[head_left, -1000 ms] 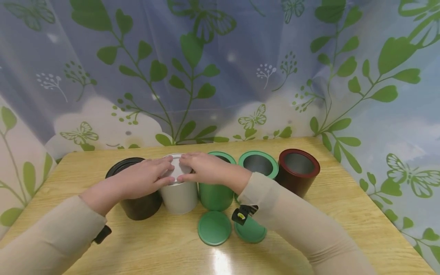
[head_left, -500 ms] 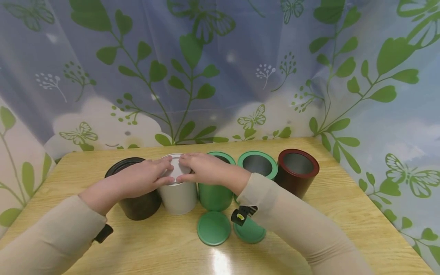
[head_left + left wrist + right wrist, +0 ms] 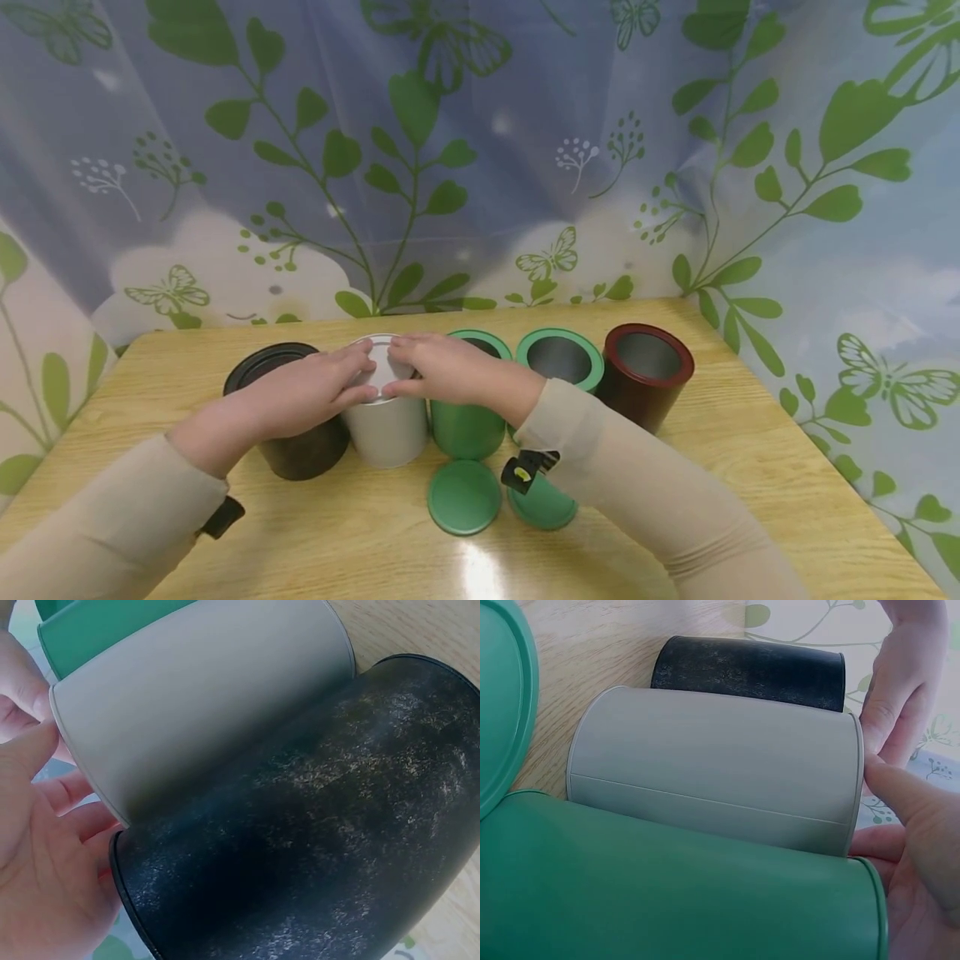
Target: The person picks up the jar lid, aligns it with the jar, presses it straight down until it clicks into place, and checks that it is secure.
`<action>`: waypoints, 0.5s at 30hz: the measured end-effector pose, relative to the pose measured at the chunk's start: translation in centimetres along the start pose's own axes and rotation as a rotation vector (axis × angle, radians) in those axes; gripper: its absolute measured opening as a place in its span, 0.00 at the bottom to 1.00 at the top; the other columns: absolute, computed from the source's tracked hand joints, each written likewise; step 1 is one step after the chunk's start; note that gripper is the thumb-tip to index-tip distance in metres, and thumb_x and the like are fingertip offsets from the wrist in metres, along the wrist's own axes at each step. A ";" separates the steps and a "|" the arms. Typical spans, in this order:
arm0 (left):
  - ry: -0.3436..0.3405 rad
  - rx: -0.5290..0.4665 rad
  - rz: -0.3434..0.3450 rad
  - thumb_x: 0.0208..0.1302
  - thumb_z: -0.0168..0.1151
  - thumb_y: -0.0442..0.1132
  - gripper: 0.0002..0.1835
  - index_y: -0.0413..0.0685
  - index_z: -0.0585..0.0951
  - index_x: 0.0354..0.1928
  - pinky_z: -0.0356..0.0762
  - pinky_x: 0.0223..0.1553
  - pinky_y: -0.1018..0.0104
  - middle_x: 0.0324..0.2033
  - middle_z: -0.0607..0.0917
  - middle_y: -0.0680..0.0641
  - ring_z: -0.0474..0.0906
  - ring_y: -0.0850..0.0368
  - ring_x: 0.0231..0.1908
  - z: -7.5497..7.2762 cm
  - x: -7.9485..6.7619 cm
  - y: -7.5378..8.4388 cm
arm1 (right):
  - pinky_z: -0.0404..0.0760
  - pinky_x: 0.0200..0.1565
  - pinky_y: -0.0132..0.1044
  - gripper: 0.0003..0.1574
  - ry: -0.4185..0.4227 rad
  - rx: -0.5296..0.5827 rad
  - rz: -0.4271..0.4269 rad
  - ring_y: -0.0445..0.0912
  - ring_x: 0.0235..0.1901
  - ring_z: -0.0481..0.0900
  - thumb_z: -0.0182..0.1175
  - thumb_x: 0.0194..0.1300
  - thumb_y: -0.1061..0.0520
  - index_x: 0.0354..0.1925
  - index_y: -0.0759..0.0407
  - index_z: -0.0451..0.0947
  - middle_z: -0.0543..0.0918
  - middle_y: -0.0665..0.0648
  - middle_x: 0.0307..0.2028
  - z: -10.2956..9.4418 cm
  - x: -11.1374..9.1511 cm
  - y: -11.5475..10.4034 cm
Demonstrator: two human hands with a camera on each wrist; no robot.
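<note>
Standing upright just left of centre in the head view, the white can (image 3: 388, 437) rests on the worktop (image 3: 360, 542). The left hand (image 3: 315, 390) and right hand (image 3: 453, 367) lie over its top from either side, fingers fairly straight, thumbs at the near rim; neither is clenched. The wall appears to be thin sheet metal, judging by the straight seam (image 3: 705, 798) in the right wrist view: probably stiff, light if unfilled, smooth enough to slip, and liable to dent rather than break. The raised rim offers the firmest hold. Gripping the sides looks awkward, with the black can (image 3: 303, 454) close at frame left and the green can (image 3: 468, 433) close at right.
</note>
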State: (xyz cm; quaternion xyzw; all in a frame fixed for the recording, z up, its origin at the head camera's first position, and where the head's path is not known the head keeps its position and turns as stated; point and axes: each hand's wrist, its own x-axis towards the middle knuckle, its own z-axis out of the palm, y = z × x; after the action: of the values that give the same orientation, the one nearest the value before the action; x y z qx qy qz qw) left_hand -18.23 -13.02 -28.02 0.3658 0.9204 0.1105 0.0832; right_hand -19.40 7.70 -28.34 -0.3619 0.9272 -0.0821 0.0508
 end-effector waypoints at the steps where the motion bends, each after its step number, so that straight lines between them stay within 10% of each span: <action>1: 0.001 -0.002 -0.003 0.71 0.43 0.55 0.29 0.39 0.70 0.61 0.62 0.58 0.42 0.67 0.58 0.33 0.61 0.35 0.62 0.0 0.0 0.0 | 0.67 0.59 0.38 0.20 0.000 0.001 0.002 0.48 0.65 0.61 0.53 0.66 0.40 0.43 0.54 0.75 0.65 0.59 0.65 0.0 0.0 0.0; 15: 0.018 -0.008 -0.035 0.71 0.43 0.56 0.31 0.37 0.68 0.63 0.56 0.60 0.40 0.68 0.56 0.34 0.56 0.36 0.65 0.7 -0.1 -0.2 | 0.67 0.59 0.39 0.19 0.004 -0.005 -0.001 0.48 0.65 0.60 0.53 0.66 0.41 0.41 0.53 0.74 0.65 0.59 0.65 0.1 0.0 -0.2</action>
State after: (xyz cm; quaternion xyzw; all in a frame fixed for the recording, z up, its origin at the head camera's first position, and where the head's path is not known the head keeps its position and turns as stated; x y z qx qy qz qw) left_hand -18.10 -13.11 -28.70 0.3482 0.9269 0.1158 0.0783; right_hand -19.31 7.55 -28.42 -0.3621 0.9274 -0.0805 0.0481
